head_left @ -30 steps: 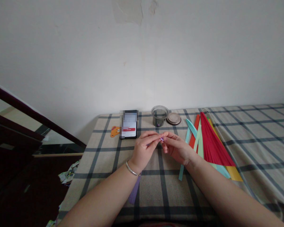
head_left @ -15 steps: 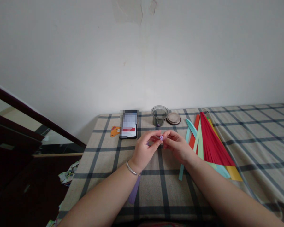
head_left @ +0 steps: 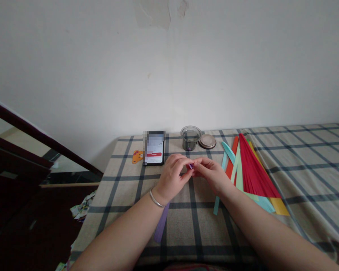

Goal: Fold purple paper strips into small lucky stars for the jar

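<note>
A small folded piece of purple paper strip is pinched between the fingertips of both hands above the table. My left hand, with a silver bangle at the wrist, holds it from the left with thumb and forefinger. From the other side my right hand grips it, fingertips touching those of the left. The fingers hide most of the paper. Beneath my left forearm lie flat purple paper strips, partly covered by the arm.
Behind the hands stand a clear plastic cup with something small and purple inside, a round lid and a phone beside a bear cutout. Fanned red paper strips and other coloured strips lie right on the checked tablecloth.
My left hand has turned slightly, its fingers closing further over the purple paper, so less of it shows. My right hand stays almost in place.
</note>
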The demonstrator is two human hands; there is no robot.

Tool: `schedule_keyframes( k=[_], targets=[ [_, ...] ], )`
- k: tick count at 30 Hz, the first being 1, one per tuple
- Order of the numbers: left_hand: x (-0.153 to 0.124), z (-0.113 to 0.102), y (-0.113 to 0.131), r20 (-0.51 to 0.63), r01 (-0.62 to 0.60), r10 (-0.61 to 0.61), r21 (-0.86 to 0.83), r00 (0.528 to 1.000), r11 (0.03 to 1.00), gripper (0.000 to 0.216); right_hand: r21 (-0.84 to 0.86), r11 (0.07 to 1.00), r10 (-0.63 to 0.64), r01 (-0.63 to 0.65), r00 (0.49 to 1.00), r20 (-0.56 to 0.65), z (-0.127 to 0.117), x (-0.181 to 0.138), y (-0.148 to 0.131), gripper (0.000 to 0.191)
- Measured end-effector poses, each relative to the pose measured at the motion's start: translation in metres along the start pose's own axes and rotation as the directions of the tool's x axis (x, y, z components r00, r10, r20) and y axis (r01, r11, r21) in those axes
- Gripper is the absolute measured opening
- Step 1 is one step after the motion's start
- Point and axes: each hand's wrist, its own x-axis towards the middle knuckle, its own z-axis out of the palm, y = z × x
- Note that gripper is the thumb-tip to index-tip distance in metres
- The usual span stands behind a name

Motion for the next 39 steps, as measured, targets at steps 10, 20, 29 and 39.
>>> schedule_keyframes(
  k=[10,20,29,39],
  targets=[
    [-0.001,0.003,0.001,0.034,0.086,-0.085,-0.044,0.996,0.995,0.022,-0.039,0.997,-0.062,0.06,0.997,-0.049,-0.005,0.003,0.006,0.028],
    [0.0,0.012,0.002,0.11,0.348,-0.33,-0.345,0.937,0.872,0.018,-0.276,0.947,-0.2,0.166,0.975,-0.1,-0.007,0.005,0.009,0.031],
    [-0.003,0.014,0.0,0.21,0.509,-0.466,-0.424,0.86,0.749,0.013,-0.437,0.87,-0.28,0.23,0.959,-0.053,-0.009,0.004,0.009,0.02],
    [-0.005,0.011,-0.001,0.198,0.46,-0.425,-0.196,0.883,0.866,0.008,-0.588,0.771,-0.334,0.244,0.941,-0.048,-0.011,0.003,0.009,0.021]
  ],
)
